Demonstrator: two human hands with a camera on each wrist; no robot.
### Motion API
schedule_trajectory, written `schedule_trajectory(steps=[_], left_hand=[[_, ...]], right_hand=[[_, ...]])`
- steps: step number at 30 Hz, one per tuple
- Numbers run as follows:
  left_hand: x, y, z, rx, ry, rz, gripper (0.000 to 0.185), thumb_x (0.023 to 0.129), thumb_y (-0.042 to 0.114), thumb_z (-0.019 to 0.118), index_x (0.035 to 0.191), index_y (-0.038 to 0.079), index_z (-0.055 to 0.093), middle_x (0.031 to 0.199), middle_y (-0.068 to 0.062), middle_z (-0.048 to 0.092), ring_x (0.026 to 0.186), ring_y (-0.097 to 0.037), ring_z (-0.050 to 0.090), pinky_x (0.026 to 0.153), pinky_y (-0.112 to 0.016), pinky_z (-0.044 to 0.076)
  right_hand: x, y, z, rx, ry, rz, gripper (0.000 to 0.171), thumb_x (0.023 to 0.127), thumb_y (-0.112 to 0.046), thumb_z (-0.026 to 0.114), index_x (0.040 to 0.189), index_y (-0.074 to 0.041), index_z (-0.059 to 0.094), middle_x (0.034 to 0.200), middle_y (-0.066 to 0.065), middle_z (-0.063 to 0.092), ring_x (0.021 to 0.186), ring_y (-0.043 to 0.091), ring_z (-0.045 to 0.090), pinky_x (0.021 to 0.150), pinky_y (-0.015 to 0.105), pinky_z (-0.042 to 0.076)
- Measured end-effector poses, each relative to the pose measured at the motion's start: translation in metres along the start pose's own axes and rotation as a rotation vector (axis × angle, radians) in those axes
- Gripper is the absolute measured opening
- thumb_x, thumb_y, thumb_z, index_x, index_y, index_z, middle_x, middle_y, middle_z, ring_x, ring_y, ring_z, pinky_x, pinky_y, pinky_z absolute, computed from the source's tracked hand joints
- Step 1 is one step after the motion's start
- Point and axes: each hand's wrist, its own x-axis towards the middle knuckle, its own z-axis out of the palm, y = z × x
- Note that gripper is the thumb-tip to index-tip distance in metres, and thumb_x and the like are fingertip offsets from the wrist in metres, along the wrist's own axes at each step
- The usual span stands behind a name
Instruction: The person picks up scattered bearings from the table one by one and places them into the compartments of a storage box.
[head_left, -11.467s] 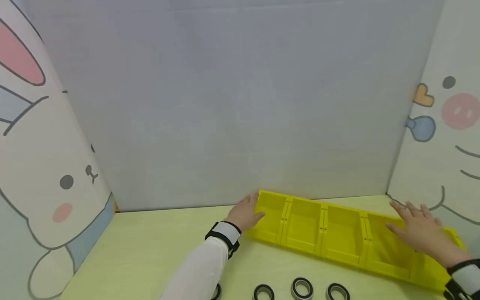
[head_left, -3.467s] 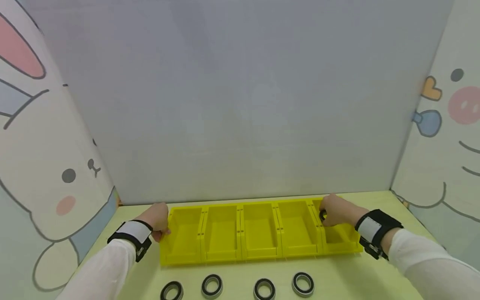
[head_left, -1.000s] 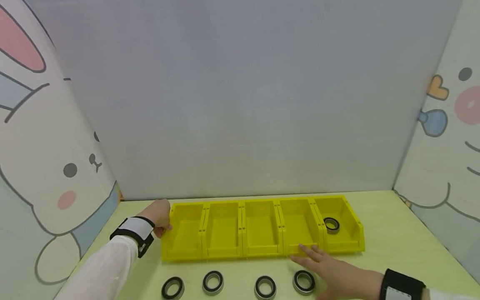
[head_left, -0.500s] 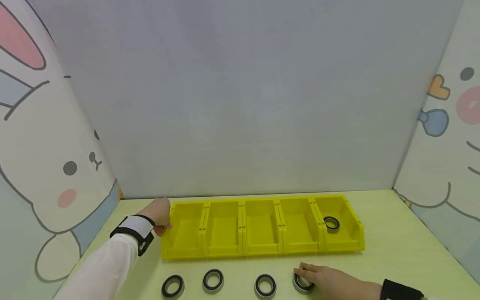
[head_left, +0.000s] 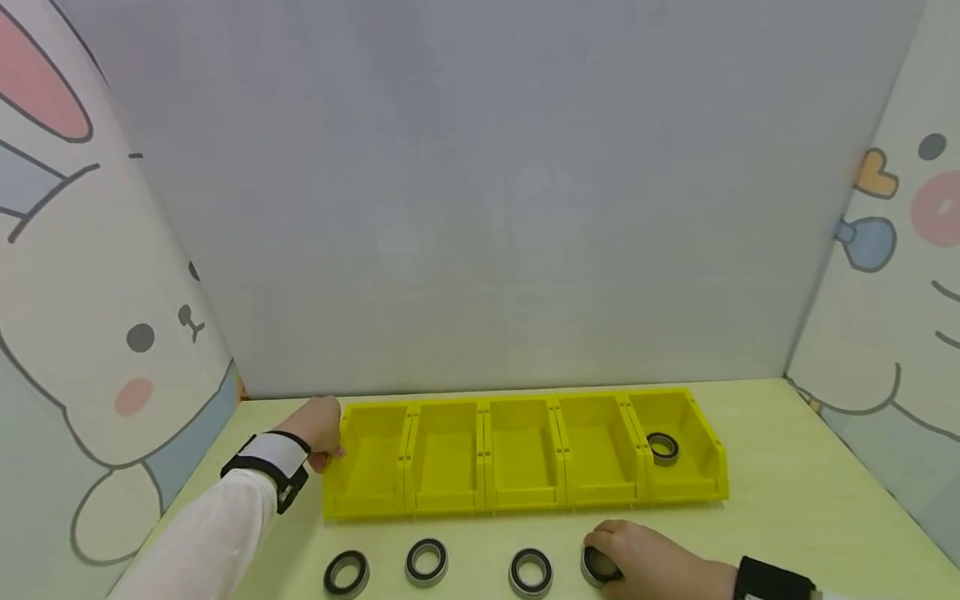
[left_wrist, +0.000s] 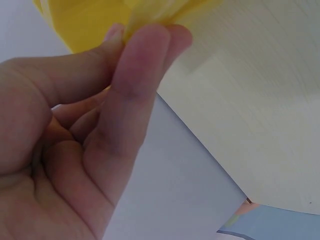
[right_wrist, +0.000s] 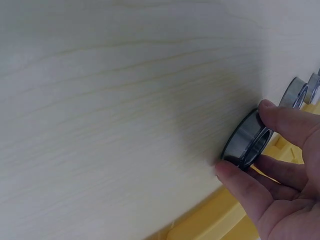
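My left hand [head_left: 318, 429] pinches the left end wall of a yellow bin row [head_left: 522, 498] between thumb and fingers; the left wrist view shows the yellow edge [left_wrist: 85, 25] at the fingertips. At the front right, my right hand [head_left: 652, 562] grips a ball bearing [head_left: 596, 568], black-sealed with a steel outer ring, by its rim. In the right wrist view thumb and fingertips hold that bearing [right_wrist: 242, 142] from opposite sides, close over the table. Another bearing [head_left: 663, 449] sits in the rightmost compartment, leaning near its left wall.
Three more bearings lie along the table front: one at left [head_left: 347, 573], a second [head_left: 426, 562] beside it, a third [head_left: 530, 572] nearer my right hand. A grey panel [head_left: 510, 208] stands behind the bins, with cartoon-printed side panels at left [head_left: 75, 350] and right [head_left: 892, 333].
Earlier the bin row was turned to straight and a bearing was set in its right compartment. My right hand then came to the rightmost front bearing and closed its fingers on it; my left stayed.
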Motion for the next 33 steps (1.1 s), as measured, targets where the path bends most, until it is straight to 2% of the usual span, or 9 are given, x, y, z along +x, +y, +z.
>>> schedule_trajectory(steps=[2,9,16,20,26,30,33], left_hand=[[-0.001,0.000,0.000,-0.004,-0.001,-0.002,0.024,0.079,0.011,0.076,0.068,-0.003,0.059,0.050,-0.007,0.061,0.042,-0.015,0.062,0.041,-0.020,0.051],[-0.002,0.000,0.001,-0.005,0.006,0.001,0.023,0.079,0.010,0.076,0.069,-0.003,0.059,0.051,-0.007,0.060,0.042,-0.014,0.061,0.043,-0.021,0.052],[-0.001,0.000,0.001,-0.016,0.001,0.003,0.021,0.079,0.008,0.076,0.071,-0.003,0.060,0.052,-0.008,0.061,0.042,-0.014,0.061,0.043,-0.022,0.052],[0.000,-0.001,0.003,-0.028,0.001,-0.002,0.020,0.078,0.007,0.076,0.072,-0.003,0.060,0.053,-0.009,0.061,0.042,-0.015,0.062,0.043,-0.022,0.053],[-0.002,0.000,0.002,-0.024,-0.007,-0.004,0.021,0.079,0.008,0.076,0.071,-0.003,0.060,0.052,-0.008,0.061,0.042,-0.015,0.062,0.044,-0.022,0.053],[-0.003,0.000,0.000,-0.020,-0.011,-0.009,0.022,0.079,0.009,0.076,0.072,-0.003,0.059,0.052,-0.008,0.061,0.042,-0.014,0.061,0.044,-0.022,0.053],[-0.003,0.001,-0.001,-0.019,-0.016,-0.010,0.021,0.079,0.009,0.076,0.073,-0.003,0.060,0.053,-0.008,0.061,0.042,-0.013,0.061,0.043,-0.021,0.052]], right_hand=[[0.002,-0.001,-0.001,-0.013,0.003,-0.009,0.041,0.078,-0.022,0.076,0.114,-0.007,0.063,0.106,0.003,0.063,0.092,0.008,0.059,0.080,0.030,0.053],[0.003,0.002,0.001,-0.074,0.056,-0.128,0.041,0.076,-0.019,0.077,0.114,-0.009,0.063,0.098,-0.002,0.059,0.083,0.001,0.053,0.071,0.023,0.052],[0.013,-0.001,-0.006,-0.125,0.024,-0.145,0.039,0.072,-0.017,0.078,0.108,-0.010,0.065,0.091,-0.006,0.059,0.076,-0.001,0.050,0.065,0.019,0.049],[0.015,-0.012,-0.029,-0.134,0.009,-0.128,0.041,0.068,-0.014,0.079,0.107,-0.008,0.065,0.092,-0.002,0.060,0.075,0.002,0.053,0.064,0.019,0.050],[0.025,-0.025,-0.075,-0.143,0.093,-0.144,0.036,0.071,-0.011,0.078,0.105,-0.003,0.066,0.095,0.006,0.063,0.081,0.012,0.059,0.069,0.022,0.053],[0.037,-0.025,-0.098,-0.189,0.123,-0.069,0.035,0.074,-0.012,0.076,0.106,-0.004,0.065,0.100,0.006,0.062,0.086,0.016,0.059,0.072,0.027,0.053],[0.047,-0.020,-0.109,-0.202,0.161,-0.039,0.033,0.074,-0.008,0.076,0.104,-0.003,0.063,0.097,0.009,0.060,0.080,0.017,0.055,0.068,0.029,0.052]])
